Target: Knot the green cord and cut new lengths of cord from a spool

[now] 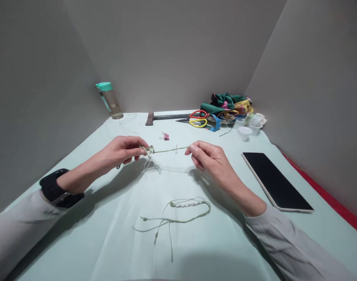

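One green cord [168, 151] runs nearly straight between two hands, raised above the pale table cover [116, 242]. The left hand [124, 151] pinches its tangled, knotted end between thumb and fingers, with loose thread ends hanging below. The right hand [207, 153] grips the opposite end, thumb and index fingertips together, other fingers curled. A short strand crosses the cord near the right fingertips. Nearer the wearer, a beaded green bracelet [187, 205] lies in a loop, tails pointing left. Beyond the hands sits a pink binder clip [166, 136]; farther back are scissors [191, 120], a hammer-like tool [149, 119] and, at left, a bottle [111, 102]. A dark-screened device [274, 179] lies right of the right hand.
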{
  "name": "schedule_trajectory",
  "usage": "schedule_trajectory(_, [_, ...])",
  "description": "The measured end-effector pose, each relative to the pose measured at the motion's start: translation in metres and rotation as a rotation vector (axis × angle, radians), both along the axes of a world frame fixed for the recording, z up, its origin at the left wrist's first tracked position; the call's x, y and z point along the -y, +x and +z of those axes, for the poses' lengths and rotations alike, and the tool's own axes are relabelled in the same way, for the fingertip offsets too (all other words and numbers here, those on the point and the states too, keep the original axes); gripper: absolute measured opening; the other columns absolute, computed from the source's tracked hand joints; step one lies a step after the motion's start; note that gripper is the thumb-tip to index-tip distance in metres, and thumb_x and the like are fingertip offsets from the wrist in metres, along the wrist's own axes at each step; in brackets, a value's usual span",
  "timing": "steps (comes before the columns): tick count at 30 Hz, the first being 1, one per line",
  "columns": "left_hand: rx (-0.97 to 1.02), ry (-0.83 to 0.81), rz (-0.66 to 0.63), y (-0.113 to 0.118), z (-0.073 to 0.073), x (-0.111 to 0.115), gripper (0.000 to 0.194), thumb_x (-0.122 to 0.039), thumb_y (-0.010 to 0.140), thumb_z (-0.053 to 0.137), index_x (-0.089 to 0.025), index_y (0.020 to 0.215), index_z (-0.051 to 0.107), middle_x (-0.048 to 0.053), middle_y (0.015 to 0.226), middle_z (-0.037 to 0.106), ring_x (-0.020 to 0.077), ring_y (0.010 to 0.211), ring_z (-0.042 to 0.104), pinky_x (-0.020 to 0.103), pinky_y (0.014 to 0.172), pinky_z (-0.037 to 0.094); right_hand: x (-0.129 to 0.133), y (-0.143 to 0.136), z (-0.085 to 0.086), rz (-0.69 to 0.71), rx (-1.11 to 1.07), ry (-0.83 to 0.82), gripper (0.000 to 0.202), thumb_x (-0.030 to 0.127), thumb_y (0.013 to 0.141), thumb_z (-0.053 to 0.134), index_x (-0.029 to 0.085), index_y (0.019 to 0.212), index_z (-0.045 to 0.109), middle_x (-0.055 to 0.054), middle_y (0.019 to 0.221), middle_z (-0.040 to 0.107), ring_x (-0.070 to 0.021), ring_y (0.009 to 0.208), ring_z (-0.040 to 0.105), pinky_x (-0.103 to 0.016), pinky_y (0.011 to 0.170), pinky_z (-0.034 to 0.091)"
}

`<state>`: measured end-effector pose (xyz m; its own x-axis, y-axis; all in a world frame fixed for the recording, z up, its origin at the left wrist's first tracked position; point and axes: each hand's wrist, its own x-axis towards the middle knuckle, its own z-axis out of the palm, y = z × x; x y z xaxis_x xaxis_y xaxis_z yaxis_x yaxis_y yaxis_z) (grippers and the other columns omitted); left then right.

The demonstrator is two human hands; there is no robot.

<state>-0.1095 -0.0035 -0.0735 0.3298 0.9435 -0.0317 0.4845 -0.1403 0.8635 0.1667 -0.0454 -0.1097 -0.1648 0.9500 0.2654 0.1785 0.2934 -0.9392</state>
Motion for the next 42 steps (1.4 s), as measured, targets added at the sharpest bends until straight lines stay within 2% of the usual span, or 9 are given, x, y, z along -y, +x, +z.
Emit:
schedule_trajectory(7, [0.007,0.077,0.064,-0.014,-0.016,-0.012,0.023,-0.039,0.08,0.078,-0.017,0.075,0.076,0.005,0.076,0.065,0.0153,0.072,0.053,0.023,0.062,0.041,-0.002,0.01,0.007,-0.184,-0.08,0.023,0.028,0.042,0.091,0.062,0.018,0.077,0.066,0.009,0.055,0.028,-0.0085,0.05,0.023,-0.027,0.049,0.021])
schedule_trajectory(14, [0.05,0.035,0.113,-0.01,-0.01,-0.001,0.029,-0.044,0.09,0.07,-0.016,0.086,0.078,0.0,0.06,0.05,0.0109,0.052,0.036,0.025,0.048,0.024,-0.001,0.014,0.012,-0.246,-0.163,0.038,0.027,0.041,0.089,0.066,0.019,0.074,0.066,0.01,0.054,0.024,-0.0077,0.048,0.02,-0.026,0.047,0.017])
schedule_trajectory(19, [0.056,-0.026,0.053,-0.005,-0.008,0.003,0.031,-0.041,0.089,0.07,-0.018,0.109,0.076,0.001,0.066,0.056,0.0108,0.052,0.039,0.025,0.048,0.029,-0.002,0.017,0.013,-0.368,-0.216,0.104,0.024,0.036,0.09,0.066,0.019,0.074,0.064,0.01,0.053,0.023,-0.0076,0.047,0.02,-0.027,0.048,0.018])
schedule_trajectory(24, [-0.071,0.063,0.076,-0.022,-0.02,-0.015,0.017,-0.032,0.089,0.073,-0.016,0.093,0.068,-0.004,0.065,0.055,0.0101,0.053,0.045,0.022,0.049,0.035,-0.003,0.029,0.019,-0.462,-0.228,0.172,0.024,0.033,0.097,0.054,0.024,0.075,0.053,0.011,0.055,0.019,-0.0097,0.048,0.015,-0.027,0.048,0.018])
schedule_trajectory(28, [-0.187,0.174,0.104,-0.03,-0.023,-0.022,0.023,-0.033,0.093,0.073,-0.015,0.082,0.065,-0.005,0.065,0.055,0.0107,0.055,0.048,0.023,0.052,0.038,-0.01,0.031,0.013,-0.376,0.02,0.135,0.02,0.033,0.086,0.065,0.022,0.069,0.063,0.004,0.058,0.042,-0.0139,0.056,0.039,-0.03,0.057,0.032])
schedule_trajectory(30, [-0.206,0.235,0.097,-0.025,-0.02,-0.018,0.02,-0.032,0.092,0.072,-0.015,0.082,0.069,-0.002,0.07,0.062,0.0125,0.061,0.052,0.025,0.056,0.041,-0.012,0.026,0.008,-0.364,0.147,0.158,0.01,0.028,0.076,0.073,0.021,0.073,0.068,-0.007,0.082,0.063,-0.0255,0.087,0.058,-0.04,0.08,0.044])
schedule_trajectory(33, [-0.189,0.335,0.067,-0.008,-0.012,-0.005,0.016,-0.032,0.088,0.071,-0.017,0.081,0.075,0.004,0.082,0.073,0.0161,0.073,0.059,0.028,0.066,0.044,-0.007,0.014,0.005,-0.323,0.231,0.209,0.014,0.026,0.078,0.071,0.021,0.09,0.069,-0.014,0.12,0.065,-0.035,0.126,0.05,-0.051,0.11,0.035])
schedule_trajectory(38, [-0.14,0.477,-0.063,0.028,-0.002,0.02,0.02,-0.036,0.087,0.069,-0.019,0.081,0.08,0.004,0.082,0.074,0.0163,0.072,0.061,0.028,0.065,0.042,0.011,-0.011,0.007,0.066,0.216,0.084,0.034,0.042,0.09,0.069,0.023,0.118,0.067,-0.007,0.123,0.073,-0.022,0.106,0.068,-0.036,0.091,0.052])
schedule_trajectory(42, [-0.122,0.563,-0.139,0.044,-0.001,0.027,0.019,-0.03,0.091,0.063,-0.018,0.087,0.079,0.003,0.081,0.075,0.0149,0.071,0.063,0.027,0.068,0.044,0.012,-0.017,0.0,0.172,0.166,0.006,0.026,0.037,0.091,0.07,0.023,0.112,0.069,0.0,0.094,0.076,-0.0169,0.089,0.069,-0.03,0.079,0.051])
